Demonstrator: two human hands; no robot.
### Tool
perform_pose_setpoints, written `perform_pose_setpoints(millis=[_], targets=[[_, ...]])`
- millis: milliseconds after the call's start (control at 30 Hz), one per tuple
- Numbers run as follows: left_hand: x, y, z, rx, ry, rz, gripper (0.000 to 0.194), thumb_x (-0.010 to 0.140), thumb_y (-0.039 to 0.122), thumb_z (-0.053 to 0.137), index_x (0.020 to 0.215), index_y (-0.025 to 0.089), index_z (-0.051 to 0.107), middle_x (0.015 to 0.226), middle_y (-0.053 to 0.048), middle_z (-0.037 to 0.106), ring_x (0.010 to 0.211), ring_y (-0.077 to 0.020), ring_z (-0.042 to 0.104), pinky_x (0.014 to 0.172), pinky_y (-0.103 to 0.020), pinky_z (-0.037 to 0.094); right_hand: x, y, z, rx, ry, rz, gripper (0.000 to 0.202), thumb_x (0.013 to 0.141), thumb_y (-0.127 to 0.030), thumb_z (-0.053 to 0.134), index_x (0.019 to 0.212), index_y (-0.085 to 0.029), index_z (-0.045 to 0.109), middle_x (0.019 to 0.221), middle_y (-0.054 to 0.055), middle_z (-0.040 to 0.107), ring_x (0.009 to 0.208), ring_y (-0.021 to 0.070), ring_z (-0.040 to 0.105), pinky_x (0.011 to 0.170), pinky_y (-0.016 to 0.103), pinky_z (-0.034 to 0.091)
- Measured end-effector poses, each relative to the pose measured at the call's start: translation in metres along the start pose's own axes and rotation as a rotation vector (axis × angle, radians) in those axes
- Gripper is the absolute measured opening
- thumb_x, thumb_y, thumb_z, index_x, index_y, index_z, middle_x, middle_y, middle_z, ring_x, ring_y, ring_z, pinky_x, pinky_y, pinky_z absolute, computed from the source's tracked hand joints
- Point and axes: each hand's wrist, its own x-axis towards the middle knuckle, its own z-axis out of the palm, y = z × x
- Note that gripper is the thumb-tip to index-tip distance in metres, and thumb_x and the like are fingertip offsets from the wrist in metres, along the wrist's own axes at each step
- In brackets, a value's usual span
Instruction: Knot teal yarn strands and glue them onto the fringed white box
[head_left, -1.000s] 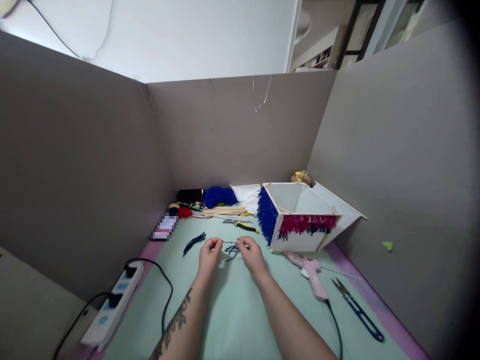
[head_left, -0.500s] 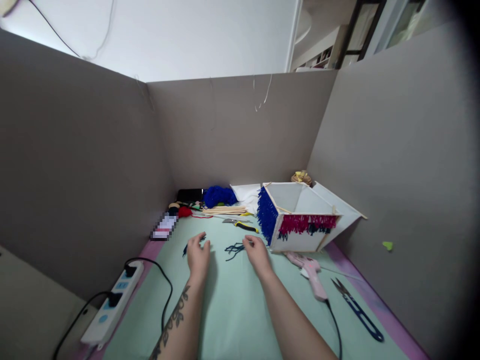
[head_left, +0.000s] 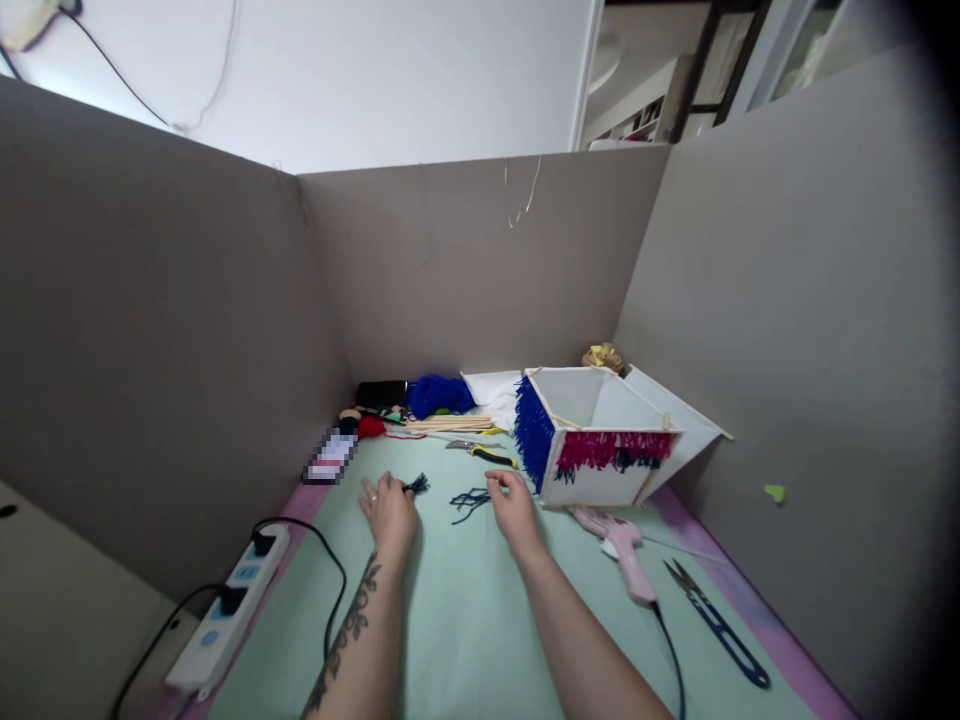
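Our left hand (head_left: 390, 518) has moved outward since the earliest frame, when both hands met over a stretched strand; it is now down on the dark yarn bundle (head_left: 417, 486), whose frayed end has shifted and pokes out on the thumb side. Our right hand (head_left: 516, 508) has hardly changed place.

Left fingers: bent downward and slightly spread over the bundle, hiding most of it. They appear to touch it; we cannot tell whether they have closed on it. Right fingers: curled, index and thumb close together, beside the loose dark strands (head_left: 469, 500) on the green mat (head_left: 450, 640). We cannot tell if a strand is pinched there. We judge the right hand stays to keep its place at those strands while the left attends to the bundle.

Layout: the white box (head_left: 585, 488) stands beyond the right hand, its magenta fringe (head_left: 611, 449) facing us, presumably for easy access. Pink glue gun (head_left: 621, 545) and dark snips (head_left: 716, 625) lie to the right, probably kept within reach yet outside the working space. Pliers (head_left: 486, 453), wooden sticks (head_left: 450, 424) and blue yarn (head_left: 441, 396) lie farther back, likely as stock set aside.
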Motion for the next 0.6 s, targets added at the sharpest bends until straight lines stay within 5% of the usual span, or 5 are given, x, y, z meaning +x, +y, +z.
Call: perform_pose_setpoints(millis=[100, 200, 367, 600], targets=[[-0.004, 0.011, -0.001, -0.27, -0.109, 0.152, 0.016, 0.081, 0.02, 0.044, 0.086, 0.017, 0.059, 0.097, -0.011, 0.064, 0.101, -0.0268, 0.055, 0.088, -0.041, 0.039, -0.001, -0.003, 0.001, 0.035, -0.022, 0.003, 0.019, 0.075, -0.027, 0.052, 0.081, -0.018, 0.067, 0.086, 0.007, 0.064, 0.081, 0.0201, 0.057, 0.078, 0.033, 0.045], [-0.014, 0.025, -0.001, -0.517, -0.231, 0.233, 0.013, 0.081, 0.027, 0.046, 0.084, 0.02, 0.056, 0.073, -0.002, 0.063, 0.07, -0.0181, 0.057, 0.068, -0.029, 0.042, -0.002, -0.004, 0.003, 0.096, -0.033, 0.005, 0.02, 0.076, -0.026, 0.052, 0.085, -0.018, 0.067, 0.087, 0.007, 0.066, 0.08, 0.0194, 0.059, 0.076, 0.033, 0.047], [-0.028, 0.039, -0.004, -0.637, -0.313, 0.33, 0.011, 0.078, 0.028, 0.048, 0.079, 0.021, 0.057, 0.068, 0.0, 0.058, 0.063, -0.0157, 0.05, 0.062, -0.025, 0.037, -0.001, -0.004, 0.006, 0.18, -0.056, 0.023, 0.026, 0.08, -0.029, 0.05, 0.097, -0.018, 0.066, 0.096, 0.009, 0.067, 0.087, 0.0207, 0.061, 0.076, 0.033, 0.049], [-0.027, 0.041, -0.009, -0.633, -0.309, 0.359, 0.012, 0.079, 0.028, 0.047, 0.08, 0.022, 0.058, 0.073, -0.001, 0.059, 0.068, -0.0169, 0.052, 0.066, -0.026, 0.038, -0.002, -0.009, 0.006, 0.131, -0.228, -0.005, 0.018, 0.077, -0.031, 0.055, 0.078, -0.018, 0.068, 0.084, 0.006, 0.064, 0.078, 0.0186, 0.06, 0.072, 0.03, 0.048]])
